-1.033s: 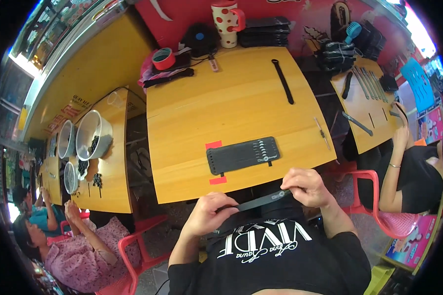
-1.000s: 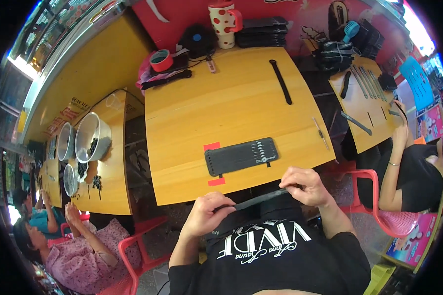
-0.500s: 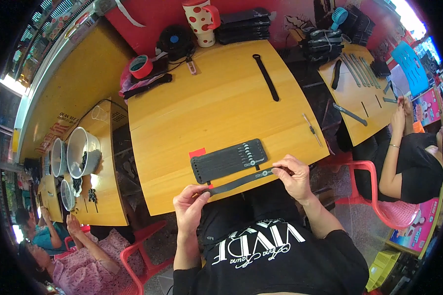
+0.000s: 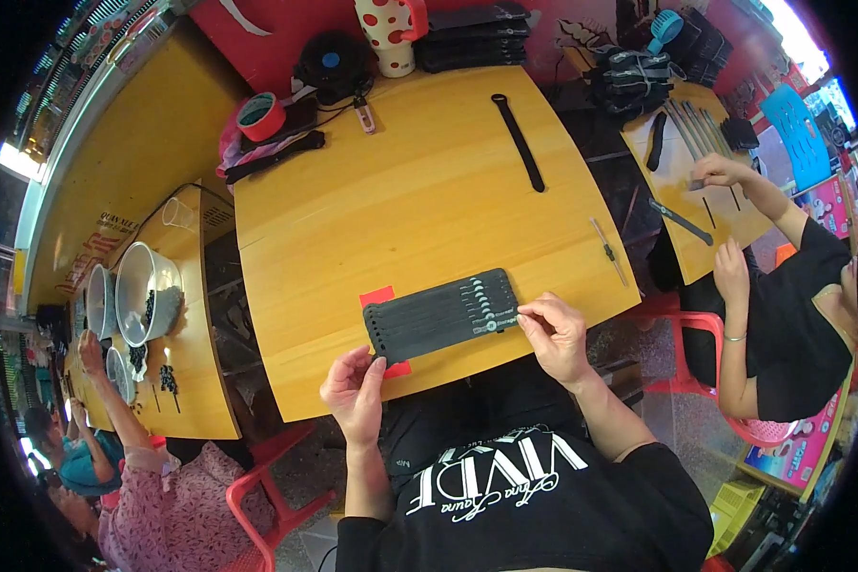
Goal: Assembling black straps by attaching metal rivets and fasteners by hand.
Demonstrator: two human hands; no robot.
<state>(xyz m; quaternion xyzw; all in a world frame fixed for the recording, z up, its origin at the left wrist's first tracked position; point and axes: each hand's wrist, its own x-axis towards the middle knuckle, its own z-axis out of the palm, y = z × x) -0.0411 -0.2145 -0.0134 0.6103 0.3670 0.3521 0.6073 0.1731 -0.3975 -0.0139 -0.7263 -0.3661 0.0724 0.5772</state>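
Note:
Near the front of the table, several black straps lie side by side in an overlapping row [image 4: 427,310], with rounded holed ends at the left and pale printing at the right. Red strips [image 4: 377,295] show beneath the row at its far and near sides. My left hand [image 4: 356,393] pinches the left end of a black strap at the row's near edge. At the strap's printed right end, my right hand [image 4: 558,338] pinches with thumb and forefinger. The held strap lies along the row, so its outline is hard to separate from the others.
A single black strap [image 4: 519,143] and a thin pen-like tool [image 4: 608,252] lie towards the right. Red tape [image 4: 261,116], a black fan [image 4: 332,65], a spotted cup [image 4: 387,36] and stacked black straps [image 4: 475,38] stand at the back. Co-workers sit at side tables with plastic tubs [image 4: 149,294].
Both hands have brought the strap from in front of the row up against its near edge. The co-worker at right has reached across the table; the one at left has raised an arm.

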